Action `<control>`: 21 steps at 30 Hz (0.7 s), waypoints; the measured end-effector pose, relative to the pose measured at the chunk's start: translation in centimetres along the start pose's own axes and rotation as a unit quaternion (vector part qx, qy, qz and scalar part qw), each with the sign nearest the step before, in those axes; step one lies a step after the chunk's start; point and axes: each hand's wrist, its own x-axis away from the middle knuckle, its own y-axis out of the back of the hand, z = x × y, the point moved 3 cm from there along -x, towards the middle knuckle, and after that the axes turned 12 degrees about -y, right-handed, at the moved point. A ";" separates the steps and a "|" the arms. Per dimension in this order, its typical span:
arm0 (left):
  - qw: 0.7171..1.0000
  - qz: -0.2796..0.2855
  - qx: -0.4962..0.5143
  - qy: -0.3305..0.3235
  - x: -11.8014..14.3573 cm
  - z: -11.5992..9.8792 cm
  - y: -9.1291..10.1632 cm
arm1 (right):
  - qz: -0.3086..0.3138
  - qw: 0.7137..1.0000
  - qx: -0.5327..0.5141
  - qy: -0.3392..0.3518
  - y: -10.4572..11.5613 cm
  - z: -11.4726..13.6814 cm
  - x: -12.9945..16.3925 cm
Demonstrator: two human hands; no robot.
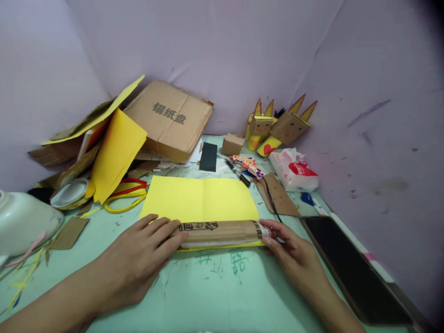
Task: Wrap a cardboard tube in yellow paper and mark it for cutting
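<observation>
A brown cardboard roll (222, 232) with black printing lies crosswise along the near edge of a creased yellow paper sheet (204, 196). Over its left end, the fingers of my left hand (138, 261) curl and press down; that thumb is hidden. The right end sits between the thumb and fingers of my right hand (294, 252), where some whitish tape or plastic shows. A thin yellow strip of the sheet is visible below the roll.
Behind stand a large cardboard box (169, 120), folded yellow card (120, 155) and rabbit-eared cardboard figures (284, 127). Yellow-and-red scissors (126, 199) and a tape roll (71, 194) lie left. A marker (237, 172), glue gun (248, 165), tissue pack (294, 170) and phone (354, 270) are right.
</observation>
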 end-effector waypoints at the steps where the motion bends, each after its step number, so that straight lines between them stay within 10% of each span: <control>1: 1.000 -0.015 0.014 -0.003 0.0 0.2 0.0 | 0.003 1.000 -0.014 -0.011 0.0 -0.1 -0.1; 9: 0.980 -0.159 0.117 0.029 0.8 1.3 -0.5 | -0.030 0.999 0.007 -0.012 -0.2 -0.2 0.4; 21: 0.973 -0.184 0.124 0.063 0.8 1.8 -1.0 | -0.042 0.998 -0.029 0.036 -0.3 0.7 0.3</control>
